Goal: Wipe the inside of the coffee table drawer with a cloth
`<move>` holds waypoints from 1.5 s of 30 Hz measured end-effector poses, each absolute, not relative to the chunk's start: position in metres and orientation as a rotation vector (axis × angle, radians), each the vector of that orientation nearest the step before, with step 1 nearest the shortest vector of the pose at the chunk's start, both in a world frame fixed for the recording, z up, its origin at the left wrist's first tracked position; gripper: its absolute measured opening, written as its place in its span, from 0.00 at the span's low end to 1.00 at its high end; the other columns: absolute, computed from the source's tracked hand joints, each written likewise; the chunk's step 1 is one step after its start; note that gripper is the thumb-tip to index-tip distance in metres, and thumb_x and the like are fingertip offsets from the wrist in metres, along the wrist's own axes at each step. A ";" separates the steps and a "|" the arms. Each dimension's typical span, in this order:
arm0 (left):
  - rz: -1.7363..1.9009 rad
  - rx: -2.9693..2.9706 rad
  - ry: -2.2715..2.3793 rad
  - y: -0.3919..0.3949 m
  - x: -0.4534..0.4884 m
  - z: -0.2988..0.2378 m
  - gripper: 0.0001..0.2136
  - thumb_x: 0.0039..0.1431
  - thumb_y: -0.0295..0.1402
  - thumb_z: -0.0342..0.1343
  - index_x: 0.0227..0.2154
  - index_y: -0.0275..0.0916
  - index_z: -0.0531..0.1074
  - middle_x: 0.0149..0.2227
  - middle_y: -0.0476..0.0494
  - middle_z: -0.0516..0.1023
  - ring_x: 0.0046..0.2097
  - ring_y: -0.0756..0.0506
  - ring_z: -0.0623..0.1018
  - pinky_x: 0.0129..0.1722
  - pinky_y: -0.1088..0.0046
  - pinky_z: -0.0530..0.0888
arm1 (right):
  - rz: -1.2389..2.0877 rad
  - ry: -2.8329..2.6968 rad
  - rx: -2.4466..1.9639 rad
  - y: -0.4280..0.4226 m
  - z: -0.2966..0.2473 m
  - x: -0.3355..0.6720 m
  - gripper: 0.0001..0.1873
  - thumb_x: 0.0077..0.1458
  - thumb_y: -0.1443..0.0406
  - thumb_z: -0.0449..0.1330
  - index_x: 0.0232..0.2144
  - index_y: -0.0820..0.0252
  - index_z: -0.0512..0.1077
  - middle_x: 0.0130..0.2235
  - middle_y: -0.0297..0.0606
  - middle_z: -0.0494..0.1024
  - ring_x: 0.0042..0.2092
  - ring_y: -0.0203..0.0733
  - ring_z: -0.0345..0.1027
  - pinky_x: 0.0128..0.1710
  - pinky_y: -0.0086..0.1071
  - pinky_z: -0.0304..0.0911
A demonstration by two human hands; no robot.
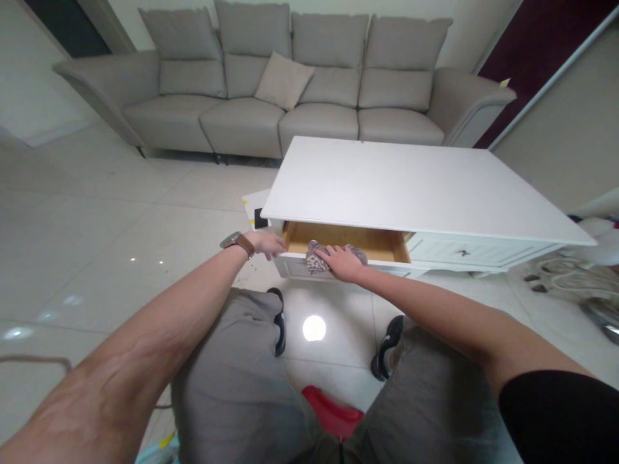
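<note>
Left drawer point(384, 246) of the white coffee table point(416, 187) stands pulled out, right drawer point(488, 252) shut — right hand point(342, 263) clasps a patterned cloth point(316, 259) over the open one's front edge; left hand point(267, 243), half-open, meets its left corner, grip unclear — wiping progress can't be told.

Floor point(120, 225): pale glossy tile, thin joints visible; ceiling light shows as a bright round reflection point(314, 328), smaller glints toward the left. Sofa point(242, 119): grey, four seats, set before a white back wall point(478, 32); short dark legs point(140, 152) visible below its front left corner. Beige pillow point(284, 80) leans against the backrest near mid-length. Maroon panel point(546, 45) stands beyond the sofa's right edge; dark panel point(68, 26) beyond its left. Left wall point(33, 90): white.
</note>
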State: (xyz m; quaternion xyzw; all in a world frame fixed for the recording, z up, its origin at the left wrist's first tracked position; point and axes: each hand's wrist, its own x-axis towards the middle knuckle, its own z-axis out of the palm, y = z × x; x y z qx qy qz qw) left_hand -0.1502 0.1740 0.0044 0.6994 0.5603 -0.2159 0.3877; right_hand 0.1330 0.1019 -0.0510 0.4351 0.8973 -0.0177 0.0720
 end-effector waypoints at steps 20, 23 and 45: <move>-0.600 1.821 1.413 0.169 -0.146 0.012 0.28 0.62 0.44 0.48 0.64 0.40 0.63 0.57 0.34 0.78 0.51 0.40 0.82 0.50 0.64 0.75 | -0.047 2.692 1.314 0.103 -0.053 0.133 0.39 0.62 0.64 0.53 0.72 0.47 0.47 0.64 0.53 0.64 0.59 0.61 0.63 0.55 0.54 0.58; -0.600 1.811 1.417 0.169 -0.146 0.012 0.29 0.61 0.43 0.49 0.64 0.40 0.62 0.57 0.34 0.78 0.50 0.40 0.82 0.51 0.62 0.75 | -0.039 2.701 1.312 0.103 -0.053 0.133 0.40 0.61 0.66 0.54 0.72 0.47 0.47 0.64 0.53 0.64 0.58 0.60 0.63 0.54 0.53 0.60; -0.652 1.803 1.445 0.172 -0.134 0.012 0.28 0.64 0.43 0.46 0.63 0.35 0.65 0.56 0.29 0.79 0.49 0.39 0.83 0.48 0.65 0.77 | -0.098 2.713 1.280 0.097 -0.048 0.173 0.46 0.57 0.66 0.61 0.72 0.45 0.45 0.64 0.51 0.64 0.59 0.59 0.62 0.55 0.50 0.57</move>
